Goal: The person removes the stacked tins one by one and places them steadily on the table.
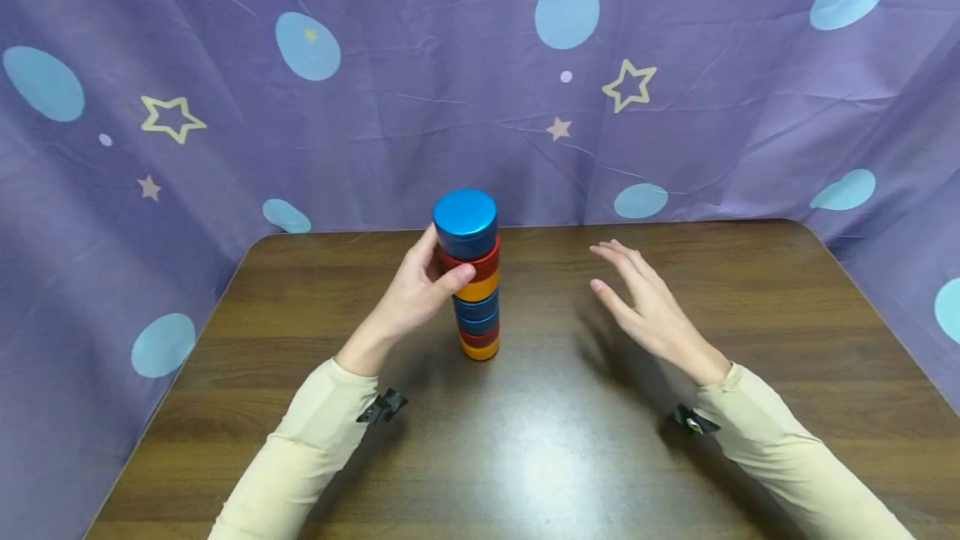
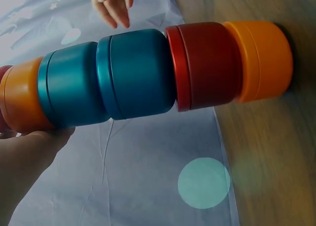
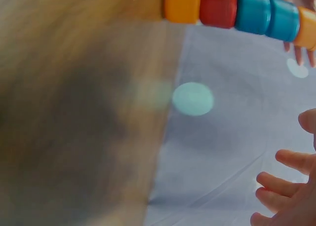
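Several round lidded tins stand in one tall column on the table, a blue tin at the top. Below it come a red tin, an orange tin and two blue ones, then a lower red tin and a bottom orange tin. My left hand holds the column near its upper red and orange tins, thumb in front, other fingers partly hidden behind. To the right, apart from the tins, my right hand hovers above the table with fingers spread.
The brown wooden table ends at a purple curtain printed with stars and blue spots, close behind the column. Dark wrist mounts sit on both sleeves.
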`<action>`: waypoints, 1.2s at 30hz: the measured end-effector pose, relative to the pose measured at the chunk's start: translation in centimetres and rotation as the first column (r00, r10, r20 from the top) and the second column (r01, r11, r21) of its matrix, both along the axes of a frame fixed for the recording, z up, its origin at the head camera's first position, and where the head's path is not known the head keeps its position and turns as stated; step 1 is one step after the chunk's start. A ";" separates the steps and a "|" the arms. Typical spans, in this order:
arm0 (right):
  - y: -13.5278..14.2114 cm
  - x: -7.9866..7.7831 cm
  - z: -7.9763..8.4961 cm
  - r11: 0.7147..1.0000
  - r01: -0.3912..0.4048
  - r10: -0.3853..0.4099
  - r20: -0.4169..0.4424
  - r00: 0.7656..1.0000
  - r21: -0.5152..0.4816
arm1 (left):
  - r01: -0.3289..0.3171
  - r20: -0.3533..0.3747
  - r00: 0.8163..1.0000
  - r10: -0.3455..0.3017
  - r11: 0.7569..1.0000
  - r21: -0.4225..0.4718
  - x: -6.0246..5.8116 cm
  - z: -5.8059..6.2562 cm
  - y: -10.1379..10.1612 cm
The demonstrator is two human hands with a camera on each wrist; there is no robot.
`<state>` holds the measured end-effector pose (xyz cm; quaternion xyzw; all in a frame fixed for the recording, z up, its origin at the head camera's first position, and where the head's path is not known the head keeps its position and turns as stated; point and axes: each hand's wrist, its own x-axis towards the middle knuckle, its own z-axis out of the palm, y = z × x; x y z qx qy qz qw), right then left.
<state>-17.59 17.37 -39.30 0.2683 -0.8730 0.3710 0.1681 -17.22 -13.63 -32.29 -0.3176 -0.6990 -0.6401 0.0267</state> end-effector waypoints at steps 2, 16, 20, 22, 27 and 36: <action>-0.4 0.1 0.7 1.000 -0.010 0.010 0.003 1.000 -0.010 | -0.003 -0.004 1.000 0.003 1.000 0.019 -0.1 -0.1 0.1; -5.4 0.4 7.9 0.976 -0.206 0.193 -0.170 0.966 -0.064 | -0.035 0.019 0.999 0.034 0.998 0.043 -0.4 -0.4 0.2; -7.1 0.4 10.2 0.949 -0.296 0.270 -0.203 0.941 -0.107 | -0.047 0.015 0.999 0.046 0.998 0.032 -0.4 -0.5 0.2; -7.9 0.5 11.2 0.933 -0.332 0.303 -0.194 0.933 -0.138 | -0.055 0.003 0.998 0.055 0.998 0.030 -0.5 -0.6 0.2; -9.3 0.4 12.8 0.873 -0.422 0.403 -0.125 0.907 -0.245 | -0.064 -0.024 0.998 0.065 0.997 0.044 -0.5 -0.8 0.2; -10.8 -0.3 13.1 0.838 -0.438 0.466 0.007 0.885 -0.324 | -0.054 -0.041 0.998 0.055 0.998 0.022 -0.5 -1.0 0.2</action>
